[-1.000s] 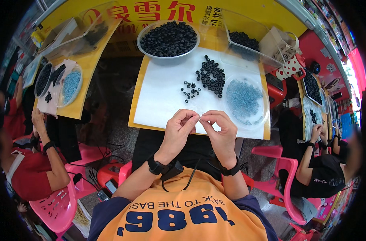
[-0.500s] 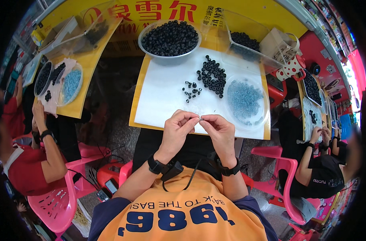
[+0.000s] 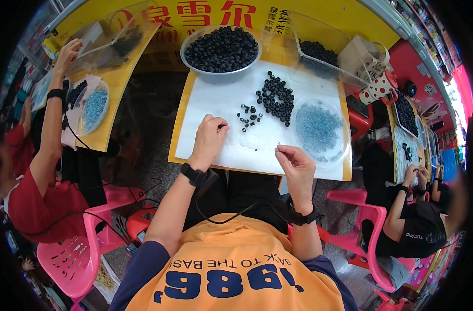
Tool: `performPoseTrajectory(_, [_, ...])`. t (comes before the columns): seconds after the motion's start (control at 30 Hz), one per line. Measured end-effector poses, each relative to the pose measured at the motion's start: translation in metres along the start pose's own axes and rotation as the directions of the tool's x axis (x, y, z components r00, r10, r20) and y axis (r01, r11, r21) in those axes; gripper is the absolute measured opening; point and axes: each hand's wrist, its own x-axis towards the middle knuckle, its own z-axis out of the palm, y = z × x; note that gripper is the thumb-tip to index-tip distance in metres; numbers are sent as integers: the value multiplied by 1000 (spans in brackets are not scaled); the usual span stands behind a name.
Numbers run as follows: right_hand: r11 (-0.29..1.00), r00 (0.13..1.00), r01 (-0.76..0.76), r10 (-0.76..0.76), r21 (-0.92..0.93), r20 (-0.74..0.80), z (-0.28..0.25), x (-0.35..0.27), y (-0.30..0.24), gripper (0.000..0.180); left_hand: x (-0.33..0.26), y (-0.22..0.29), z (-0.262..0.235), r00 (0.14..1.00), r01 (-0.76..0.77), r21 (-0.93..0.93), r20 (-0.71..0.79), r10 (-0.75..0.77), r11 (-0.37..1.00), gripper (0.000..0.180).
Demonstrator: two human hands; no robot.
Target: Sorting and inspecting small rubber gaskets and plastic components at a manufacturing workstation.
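My left hand (image 3: 208, 141) reaches forward over the white sheet (image 3: 205, 98), thumb and finger pinched on what looks like a small black bead, just left of a few scattered black beads (image 3: 248, 117). Nearer to me, my right hand (image 3: 297, 165) is raised, pinching a thin needle-like wire (image 3: 278, 146) that points up. Beyond the scattered beads lies a loose pile of black ring beads (image 3: 276, 98). A clear dish of pale blue beads (image 3: 319, 129) sits right of that, ahead of my right hand.
A clear bowl heaped with black beads (image 3: 221, 49) and a clear tray (image 3: 322, 54) stand at the yellow table's far edge. A person in red (image 3: 37, 192) works at the left table, another in black (image 3: 413, 228) sits right. Pink chairs (image 3: 371, 228) flank me.
My hands were together at the table's near edge. They have parted: the left moved forward toward the scattered beads, the right drew back right with the wire.
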Motion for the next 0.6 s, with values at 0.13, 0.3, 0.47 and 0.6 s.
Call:
performPoseTrajectory(0.13, [999,998,41,-40,-23,49,5,-4,6,13,1,-8,-2,1000,8,65,-5,-8,998,19])
performPoseTrajectory(0.3, [1000,991,-9,8,7,131,11,2,-2,14,-12,-12,-22,869,488,-643,294,-398,591,27])
performPoseTrajectory(0.47, [997,968,0,-21,82,252,27,8,-18,15,-47,7,-33,822,552,-832,535,-195,44,32])
performPoseTrajectory(0.6, [996,946,37,-60,79,318,43,8,-34,15,-66,24,-32,836,543,-840,541,-93,1,29])
